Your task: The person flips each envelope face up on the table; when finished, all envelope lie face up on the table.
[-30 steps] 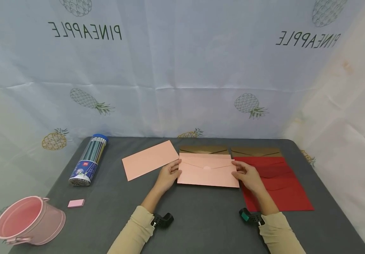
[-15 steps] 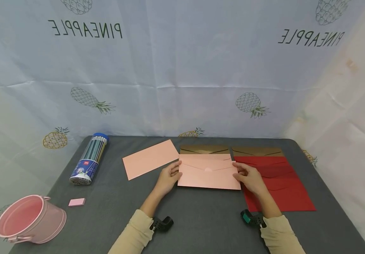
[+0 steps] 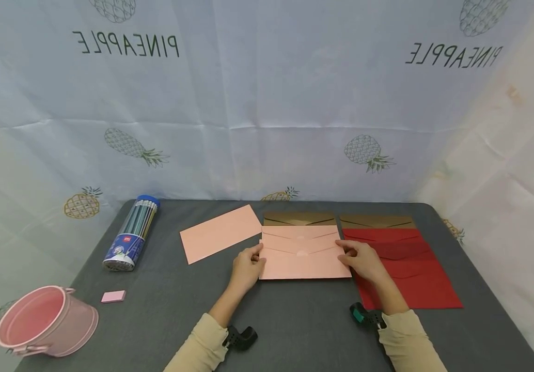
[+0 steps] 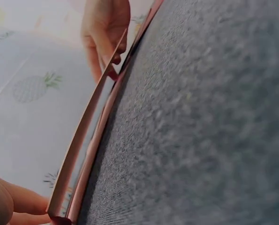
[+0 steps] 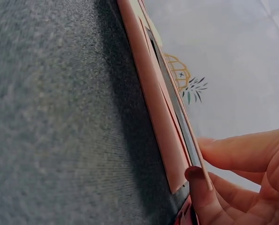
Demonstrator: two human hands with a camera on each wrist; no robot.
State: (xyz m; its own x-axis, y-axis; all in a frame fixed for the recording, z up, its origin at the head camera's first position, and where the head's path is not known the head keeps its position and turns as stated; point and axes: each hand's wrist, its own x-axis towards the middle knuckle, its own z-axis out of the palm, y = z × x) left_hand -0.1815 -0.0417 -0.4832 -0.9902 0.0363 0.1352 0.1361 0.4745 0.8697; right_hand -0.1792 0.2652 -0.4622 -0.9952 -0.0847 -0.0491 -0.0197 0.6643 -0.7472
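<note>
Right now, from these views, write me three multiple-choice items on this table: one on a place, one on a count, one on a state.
1. Where does the pencil tube lie?
A. at the table's far left
B. on the red envelopes
C. inside the bucket

2. How many gold envelopes show at the table's far edge?
A. none
B. two
C. five

3. How is the top pink envelope held?
A. it lies untouched
B. one hand presses its middle
C. both hands pinch its ends

Key:
1 A: the tube lies on the table at the far left, beyond the bucket.
2 B: two gold flaps lie side by side behind the pink and red envelopes.
3 C: the left hand pinches its left end and the right hand its right; the wrist views show it raised off the one beneath.
</note>
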